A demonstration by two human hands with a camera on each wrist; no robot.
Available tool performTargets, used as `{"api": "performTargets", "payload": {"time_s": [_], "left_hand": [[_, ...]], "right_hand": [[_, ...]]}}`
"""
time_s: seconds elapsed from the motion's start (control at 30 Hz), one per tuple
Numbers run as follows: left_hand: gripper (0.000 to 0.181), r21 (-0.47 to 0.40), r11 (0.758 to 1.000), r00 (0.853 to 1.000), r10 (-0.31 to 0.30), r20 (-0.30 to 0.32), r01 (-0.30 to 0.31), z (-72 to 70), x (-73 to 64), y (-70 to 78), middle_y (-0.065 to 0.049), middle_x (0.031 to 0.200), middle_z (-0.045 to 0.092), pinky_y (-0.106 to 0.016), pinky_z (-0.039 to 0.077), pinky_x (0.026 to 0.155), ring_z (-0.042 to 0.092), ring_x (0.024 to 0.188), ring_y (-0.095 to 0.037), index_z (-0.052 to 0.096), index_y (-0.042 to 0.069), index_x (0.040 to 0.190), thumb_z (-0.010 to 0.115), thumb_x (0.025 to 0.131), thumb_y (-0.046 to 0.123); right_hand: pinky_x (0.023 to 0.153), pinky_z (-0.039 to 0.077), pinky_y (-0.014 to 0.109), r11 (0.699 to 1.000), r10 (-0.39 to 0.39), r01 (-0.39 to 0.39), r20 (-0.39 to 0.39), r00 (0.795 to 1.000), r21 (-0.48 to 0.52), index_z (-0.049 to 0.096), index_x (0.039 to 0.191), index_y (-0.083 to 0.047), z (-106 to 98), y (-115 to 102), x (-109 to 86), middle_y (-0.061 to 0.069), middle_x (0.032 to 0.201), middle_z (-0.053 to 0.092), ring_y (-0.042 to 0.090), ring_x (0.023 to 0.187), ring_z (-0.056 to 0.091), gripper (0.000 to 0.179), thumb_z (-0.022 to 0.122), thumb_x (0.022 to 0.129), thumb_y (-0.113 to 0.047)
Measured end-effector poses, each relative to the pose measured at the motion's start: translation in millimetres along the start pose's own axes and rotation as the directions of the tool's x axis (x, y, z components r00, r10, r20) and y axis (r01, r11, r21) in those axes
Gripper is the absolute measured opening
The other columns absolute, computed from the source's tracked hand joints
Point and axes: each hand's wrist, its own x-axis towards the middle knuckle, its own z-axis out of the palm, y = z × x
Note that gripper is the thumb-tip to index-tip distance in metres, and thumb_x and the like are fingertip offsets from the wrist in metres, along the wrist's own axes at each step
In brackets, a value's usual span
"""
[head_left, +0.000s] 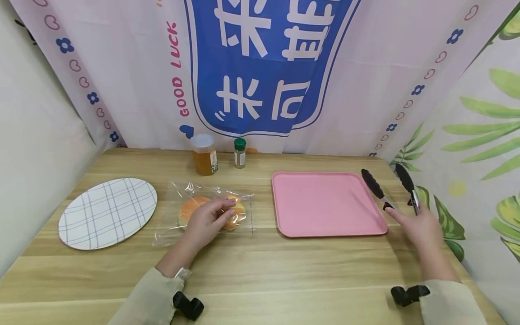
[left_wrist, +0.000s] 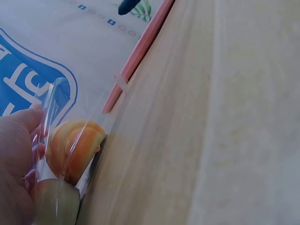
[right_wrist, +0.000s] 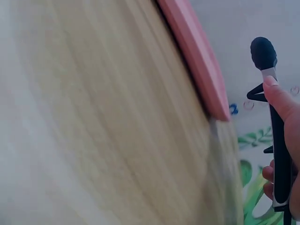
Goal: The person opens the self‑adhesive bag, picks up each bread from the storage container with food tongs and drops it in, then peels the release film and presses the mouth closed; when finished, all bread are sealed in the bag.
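My left hand (head_left: 209, 219) lies over a clear plastic bag (head_left: 164, 230) on the table, thumb and fingers slightly apart and reaching over its contents. Inside the bag are two rounded golden-orange bread buns (left_wrist: 77, 145), the left one partly behind the hand. In the left wrist view, some fingers show close against the plastic. At the table's right side, my right hand (head_left: 424, 228) grips a pair of tongs (head_left: 414, 198) with black tips. The tongs are spread apart and point away, above the right end of a pink tray (head_left: 325, 203).
A white oval plate (head_left: 107, 212) with a grid pattern lies at the left. Along the back stand a jar of amber contents (head_left: 204, 160) and a small green-capped shaker (head_left: 240, 155). Printed cloth (head_left: 154, 90) hangs right behind the table.
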Motion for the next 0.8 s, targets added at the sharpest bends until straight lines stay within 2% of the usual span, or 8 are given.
{"api": "performTargets", "payload": {"time_s": [0.07, 0.2, 0.3, 0.43, 0.6, 0.7, 0.8], "left_hand": [[0.021, -0.002, 1.0, 1.0, 0.007, -0.003, -0.007, 0.1, 0.1, -0.6, -0.008, 0.114, 0.072, -0.023, 0.05, 0.066, 0.061, 0.081, -0.014, 0.073, 0.01, 0.11, 0.07, 0.091, 0.018], [0.02, -0.009, 0.999, 0.999, 0.031, -0.013, -0.031, 0.8, 0.2, -1.9, -0.004, 0.11, 0.074, -0.023, 0.05, 0.065, 0.067, 0.093, -0.018, 0.073, 0.01, 0.109, 0.071, 0.09, 0.017], [0.02, -0.008, 0.999, 0.999, 0.034, -0.014, -0.034, 1.5, 0.0, -2.4, -0.003, 0.108, 0.074, -0.022, 0.05, 0.065, 0.067, 0.09, -0.017, 0.073, 0.01, 0.109, 0.071, 0.09, 0.018], [0.021, -0.006, 1.0, 1.0, 0.022, -0.01, -0.022, 1.8, -1.1, -2.3, -0.004, 0.107, 0.073, -0.022, 0.05, 0.065, 0.057, 0.075, -0.011, 0.073, 0.011, 0.11, 0.071, 0.091, 0.019], [0.021, -0.015, 1.0, 1.0, 0.024, -0.014, -0.024, 2.3, -1.4, -1.6, -0.003, 0.107, 0.073, -0.022, 0.051, 0.066, 0.057, 0.076, -0.008, 0.073, 0.012, 0.11, 0.071, 0.091, 0.019], [0.021, -0.014, 1.0, 0.999, 0.026, -0.018, -0.027, 2.3, -1.1, -1.0, -0.002, 0.105, 0.073, -0.022, 0.051, 0.066, 0.057, 0.076, -0.009, 0.073, 0.011, 0.11, 0.071, 0.091, 0.019], [0.021, -0.013, 1.0, 1.0, 0.024, -0.021, -0.024, 2.3, -0.3, 0.6, -0.003, 0.107, 0.073, -0.023, 0.052, 0.067, 0.062, 0.08, -0.013, 0.073, 0.01, 0.11, 0.071, 0.091, 0.018]], "right_hand": [[0.107, 0.029, 0.07, 1.0, 0.027, -0.027, -0.003, 1.0, 0.001, 0.005, 0.154, 0.004, -0.3, 6.6, 6.6, 0.038, 0.153, 0.018, 0.06, 0.136, 0.023, 0.121, 0.054, 0.08, -0.079], [0.108, 0.026, 0.072, 0.998, 0.054, -0.053, 0.021, 0.998, -0.013, 0.001, 0.153, 0.006, 0.6, 16.2, 16.4, 0.038, 0.155, 0.011, 0.06, 0.138, 0.019, 0.124, 0.052, 0.079, -0.081], [0.109, 0.024, 0.072, 0.998, 0.056, -0.055, 0.048, 0.997, -0.028, -0.003, 0.152, 0.007, 2.2, 19.9, 20.9, 0.039, 0.154, 0.007, 0.061, 0.138, 0.016, 0.126, 0.051, 0.079, -0.081], [0.109, 0.027, 0.071, 0.999, 0.047, -0.046, 0.052, 0.998, -0.025, 0.001, 0.151, 0.01, 7.4, 22.5, 24.5, 0.043, 0.151, 0.015, 0.062, 0.135, 0.021, 0.124, 0.051, 0.081, -0.079], [0.109, 0.027, 0.07, 0.998, 0.055, -0.054, 0.052, 0.997, -0.012, -0.001, 0.151, 0.01, 14.3, 27.4, 29.5, 0.043, 0.15, 0.016, 0.061, 0.136, 0.022, 0.122, 0.048, 0.083, -0.078], [0.11, 0.026, 0.07, 0.999, 0.033, -0.032, 0.033, 0.999, -0.03, -0.003, 0.151, 0.011, 15.8, 26.5, 30.6, 0.043, 0.151, 0.014, 0.061, 0.136, 0.02, 0.121, 0.046, 0.085, -0.077], [0.11, 0.025, 0.07, 0.998, -0.042, 0.041, -0.022, 0.999, -0.037, 0.002, 0.151, 0.012, 16.6, 16.0, 23.9, 0.043, 0.151, 0.014, 0.061, 0.137, 0.019, 0.114, 0.045, 0.088, -0.073]]}}
